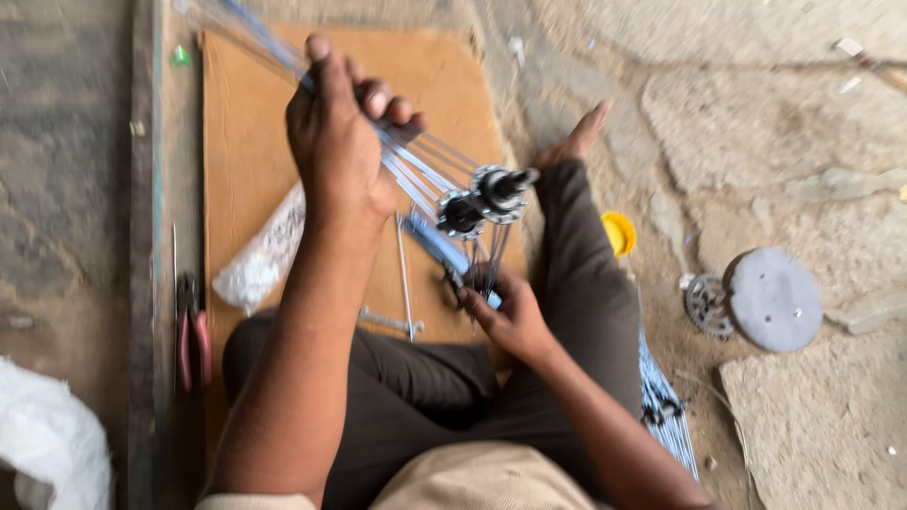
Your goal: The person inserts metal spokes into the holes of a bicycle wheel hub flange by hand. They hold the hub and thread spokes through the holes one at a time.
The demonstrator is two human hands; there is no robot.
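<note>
We look down at a person sitting on the ground with legs folded, lacing a bicycle wheel hub. Our left hand point(335, 132) is raised in front of us, its fingers point(378, 99) pressed together in a fist around a bundle of thin metal spokes point(416, 165). The spokes fan down to the hub point(482, 198), a small black spindle with two toothed silver flanges, held in the air above the lap. Our right hand point(505, 307) sits lower, just under the hub, fingers curled and pinching the lower ends of a few spokes.

We judge the work to be at the threading stage: spokes are seated in the flange holes and gathered. The next move seems to call for a steady grip on the bundle while one spoke is fed through a free hole.

Beneath lies an orange board point(246, 142) with a white bag point(265, 250), a wrench point(387, 321) and red-handled pliers point(194, 340) beside it. More spokes point(666, 406) lie by the right knee, near a yellow cap point(619, 231) and a grey disc point(773, 300).
</note>
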